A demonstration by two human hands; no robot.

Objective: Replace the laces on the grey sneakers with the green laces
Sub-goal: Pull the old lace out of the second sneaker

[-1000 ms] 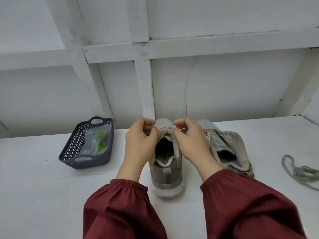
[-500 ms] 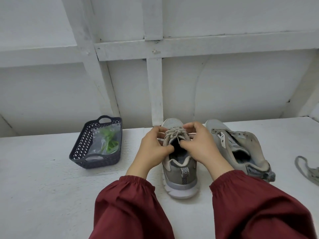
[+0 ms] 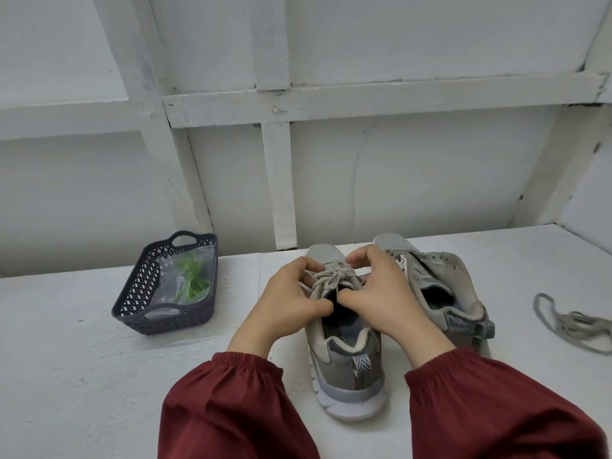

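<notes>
Grey lace (image 3: 332, 277) crosses the sneaker (image 3: 347, 369) lying heel to the bench's (image 3: 66, 359) front edge, toe to the wall; left hand (image 3: 291, 299) and right hand (image 3: 384, 293) both pinch it. Green laces (image 3: 190, 276) sit bagged in the basket (image 3: 132, 293) leftward, nearer the left hand

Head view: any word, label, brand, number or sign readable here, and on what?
None can be read.
The heel tab of the near sneaker bears only a zigzag pattern.
Dark marks on the side of the other sneaker are too blurred to read.
The basket and the bag of green laces show no print.
</notes>
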